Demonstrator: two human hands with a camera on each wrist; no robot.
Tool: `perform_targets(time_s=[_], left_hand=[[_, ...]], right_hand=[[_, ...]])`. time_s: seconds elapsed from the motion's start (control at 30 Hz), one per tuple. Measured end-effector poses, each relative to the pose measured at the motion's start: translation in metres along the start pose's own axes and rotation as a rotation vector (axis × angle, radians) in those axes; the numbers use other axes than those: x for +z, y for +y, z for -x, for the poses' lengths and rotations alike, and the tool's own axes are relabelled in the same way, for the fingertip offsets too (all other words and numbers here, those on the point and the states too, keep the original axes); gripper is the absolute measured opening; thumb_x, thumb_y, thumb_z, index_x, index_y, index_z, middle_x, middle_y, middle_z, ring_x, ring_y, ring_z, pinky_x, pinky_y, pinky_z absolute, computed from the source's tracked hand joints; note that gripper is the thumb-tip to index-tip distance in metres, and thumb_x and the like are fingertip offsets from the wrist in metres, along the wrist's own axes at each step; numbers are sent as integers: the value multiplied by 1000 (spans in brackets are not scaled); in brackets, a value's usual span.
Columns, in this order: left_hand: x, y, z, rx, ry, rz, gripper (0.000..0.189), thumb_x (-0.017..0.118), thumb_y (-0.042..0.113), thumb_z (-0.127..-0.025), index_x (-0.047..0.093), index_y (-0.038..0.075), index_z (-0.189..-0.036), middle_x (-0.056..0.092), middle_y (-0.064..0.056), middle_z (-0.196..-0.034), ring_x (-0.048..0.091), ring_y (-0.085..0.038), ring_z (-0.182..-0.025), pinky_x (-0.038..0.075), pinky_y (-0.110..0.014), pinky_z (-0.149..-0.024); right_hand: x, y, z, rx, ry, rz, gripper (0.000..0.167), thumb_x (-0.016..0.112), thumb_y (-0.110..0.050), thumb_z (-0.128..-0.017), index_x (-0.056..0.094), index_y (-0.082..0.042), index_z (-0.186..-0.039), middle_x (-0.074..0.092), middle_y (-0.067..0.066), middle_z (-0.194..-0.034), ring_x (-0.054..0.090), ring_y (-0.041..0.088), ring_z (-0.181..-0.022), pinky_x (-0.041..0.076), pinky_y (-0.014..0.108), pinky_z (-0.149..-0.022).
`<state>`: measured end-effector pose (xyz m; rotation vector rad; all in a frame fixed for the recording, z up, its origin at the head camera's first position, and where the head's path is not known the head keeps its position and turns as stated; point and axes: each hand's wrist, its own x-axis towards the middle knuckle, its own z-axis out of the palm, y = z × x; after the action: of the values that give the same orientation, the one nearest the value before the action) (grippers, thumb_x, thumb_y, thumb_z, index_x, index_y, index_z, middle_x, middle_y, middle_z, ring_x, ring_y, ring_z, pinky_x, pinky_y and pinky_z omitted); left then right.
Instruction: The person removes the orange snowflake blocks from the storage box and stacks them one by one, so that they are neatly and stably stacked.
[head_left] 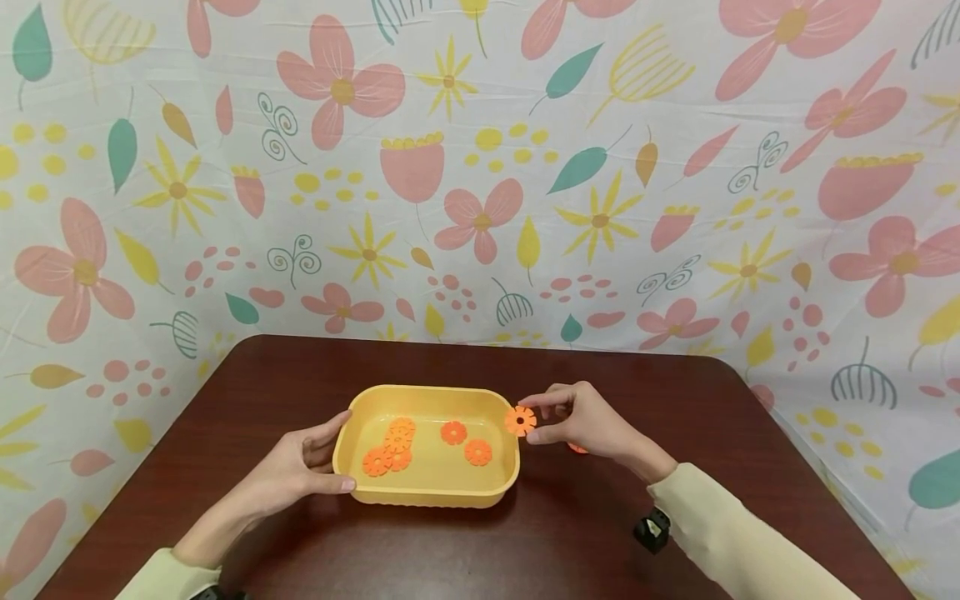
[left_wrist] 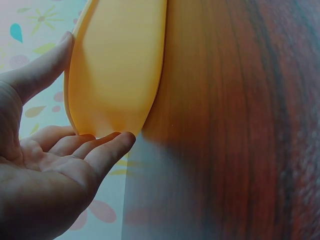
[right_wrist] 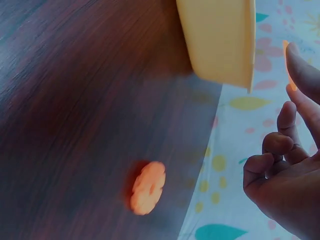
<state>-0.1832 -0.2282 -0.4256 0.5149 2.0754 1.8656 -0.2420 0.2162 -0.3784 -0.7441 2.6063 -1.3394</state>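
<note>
A yellow plastic tub (head_left: 427,497) stands on the dark table, with several orange flower-shaped discs (head_left: 477,452) lying flat inside. My left hand (head_left: 288,471) grips its left end, thumb at the near corner and fingers along the end wall; the left wrist view shows the fingers (left_wrist: 112,150) against the tub's wall. Between thumb and fingertips, my right hand (head_left: 581,421) pinches one orange notched disc (head_left: 521,421) at the tub's right rim. Another orange disc (right_wrist: 148,188) lies on the table to the right, mostly hidden behind the right hand in the head view.
The reddish-brown wooden table (head_left: 420,558) has rounded far corners. Behind it hangs a white cloth (head_left: 480,108) printed with pink, yellow and green flowers and leaves. A black wrist device (head_left: 652,531) sits by the right sleeve.
</note>
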Motion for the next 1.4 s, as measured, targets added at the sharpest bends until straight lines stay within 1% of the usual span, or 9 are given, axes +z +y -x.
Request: perform_targets(time_s=[0.1, 0.33, 0.37, 0.53, 0.6, 0.83, 1.07, 1.4], left_hand=[[0, 0, 0, 0, 1, -1, 102, 84, 0, -88, 16, -9, -164, 17, -29, -169, 37, -49, -145, 54, -35, -99], [1, 0, 0, 6, 2, 2, 102, 84, 0, -88, 16, -9, -164, 17, -29, -169, 35, -49, -146, 54, -34, -100], [1, 0, 0, 7, 2, 1, 102, 83, 0, -88, 16, -9, -164, 17, -29, -169, 35, -49, -146, 54, -34, -100], [0, -1, 0, 8, 1, 2, 102, 83, -1, -88, 16, -9, -164, 17, -29, -168, 36, -49, -145, 54, -34, -99], [0, -1, 0, 7, 2, 5, 102, 84, -1, -88, 16, -9, -164, 17, -28, -168, 36, -49, -146, 54, -35, -100], [0, -2, 0, 8, 3, 7, 102, 83, -2, -88, 16, -8, -164, 17, -28, -169, 36, -48, -146, 54, -35, -100], [0, -1, 0, 9, 1, 15, 102, 83, -2, -88, 16, -8, -164, 16, -27, -169, 34, -49, -146, 54, -36, -100], [0, -1, 0, 2, 1, 11, 102, 84, -1, -88, 16, -8, -164, 17, -28, -169, 34, -49, -146, 53, -35, -100]], right_hand=[[-5, 7, 5, 25, 16, -9, 39, 93, -15, -83, 81, -9, -120, 60, 13, -84, 46, 24, -74, 38, 26, -58], [-14, 24, 15, 46, 43, 13, 40, 93, -16, -82, 81, -9, -120, 61, 13, -85, 47, 22, -74, 40, 25, -57], [-15, 26, 17, 52, 46, 15, 40, 93, -16, -83, 81, -10, -121, 61, 14, -86, 47, 22, -74, 40, 25, -58], [-20, 37, 24, 65, 66, 12, 41, 92, -16, -83, 80, -7, -121, 59, 21, -89, 46, 21, -75, 39, 25, -59], [-22, 41, 27, 68, 74, 11, 41, 92, -15, -83, 80, -6, -122, 59, 22, -90, 47, 21, -76, 39, 25, -59], [-26, 55, 36, 84, 100, 18, 40, 93, -16, -82, 81, -8, -119, 61, 20, -89, 51, 22, -79, 41, 24, -61], [-32, 67, 43, 96, 102, -3, 40, 92, -14, -83, 80, -8, -121, 59, 17, -89, 51, 23, -79, 43, 25, -61], [-41, 84, 49, 95, 89, 13, 42, 89, -11, -85, 77, 0, -124, 59, 12, -85, 50, 22, -78, 40, 26, -60]])
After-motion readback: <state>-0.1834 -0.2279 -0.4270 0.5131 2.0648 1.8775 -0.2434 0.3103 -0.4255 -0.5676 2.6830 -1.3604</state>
